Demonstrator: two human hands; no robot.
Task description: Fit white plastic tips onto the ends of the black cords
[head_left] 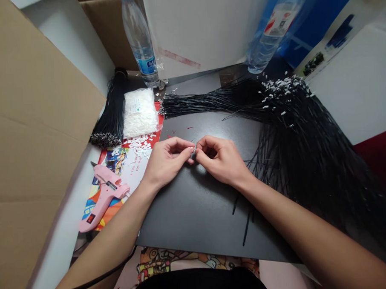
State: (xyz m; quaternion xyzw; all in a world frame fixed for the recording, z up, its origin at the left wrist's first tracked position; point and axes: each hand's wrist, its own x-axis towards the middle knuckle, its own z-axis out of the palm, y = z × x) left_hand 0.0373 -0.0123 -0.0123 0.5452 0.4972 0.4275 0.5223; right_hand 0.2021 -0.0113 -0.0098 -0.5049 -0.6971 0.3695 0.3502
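Observation:
Over a black mat, my left hand and my right hand meet fingertip to fingertip. Both pinch one small piece between thumb and forefinger; it looks like a tiny white connector on the end of a thin black wire, too small to be sure. A thin black wire runs under my right wrist. To the right lies a large heap of black wires with white ends. A bundle of bare black wires lies behind the hands.
A pink glue gun rests on a colourful sheet at the left. Behind it are a bag of white connectors, loose white pieces, another black wire bundle and two water bottles. Cardboard walls stand at left and back.

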